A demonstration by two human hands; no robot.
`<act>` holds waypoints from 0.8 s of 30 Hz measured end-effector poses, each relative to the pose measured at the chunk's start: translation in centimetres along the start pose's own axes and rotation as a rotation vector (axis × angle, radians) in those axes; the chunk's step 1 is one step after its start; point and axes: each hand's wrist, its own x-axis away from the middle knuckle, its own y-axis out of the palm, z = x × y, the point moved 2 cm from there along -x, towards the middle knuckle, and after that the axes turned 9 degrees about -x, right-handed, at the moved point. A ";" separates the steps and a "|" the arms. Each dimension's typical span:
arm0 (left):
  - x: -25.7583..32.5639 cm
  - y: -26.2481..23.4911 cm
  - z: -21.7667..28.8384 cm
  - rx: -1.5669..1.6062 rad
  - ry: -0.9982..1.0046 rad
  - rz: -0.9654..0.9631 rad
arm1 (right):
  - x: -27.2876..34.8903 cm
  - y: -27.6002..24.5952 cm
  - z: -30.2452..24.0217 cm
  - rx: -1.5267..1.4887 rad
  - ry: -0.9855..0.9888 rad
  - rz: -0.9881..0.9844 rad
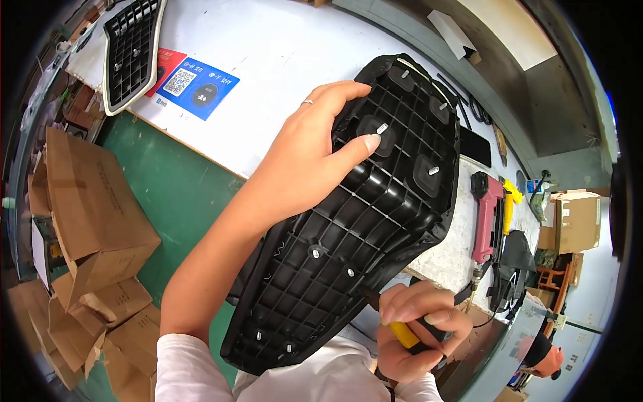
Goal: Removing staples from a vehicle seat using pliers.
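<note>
Head view: left hand (pixel 305 157) pressing black ribbed seat base (pixel 355 228), right hand (pixel 415 331) gripping yellow-handled tool (pixel 405 333).
Risk: base, only pressed under open fingers, could slide off table edge (pixel 442 258) beyond the grip.

White sleeves, ring (pixel 307 102) (thin, silver) on left hand (pixel 311 151).

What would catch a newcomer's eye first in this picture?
The big black ribbed seat base fills the centre, underside up, leaning over the white workbench edge. The left hand presses on its upper part, while the right hand grips a yellow-handled tool at its lower edge. A red power tool lies to the right.
</note>
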 end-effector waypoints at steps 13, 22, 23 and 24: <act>-0.1 -0.1 -0.2 -0.015 -0.006 -0.006 | -0.7 -2.0 0.8 -0.297 0.210 0.456; 0.0 0.0 -0.7 0.010 -0.026 -0.018 | -1.8 -5.5 2.2 -0.907 0.257 0.783; 0.0 0.0 -0.7 -0.009 0.010 -0.001 | -1.6 -5.6 1.8 -0.909 0.258 0.783; 0.1 -0.1 -0.6 -0.010 0.010 -0.002 | -1.6 -5.5 1.1 -0.919 0.265 0.685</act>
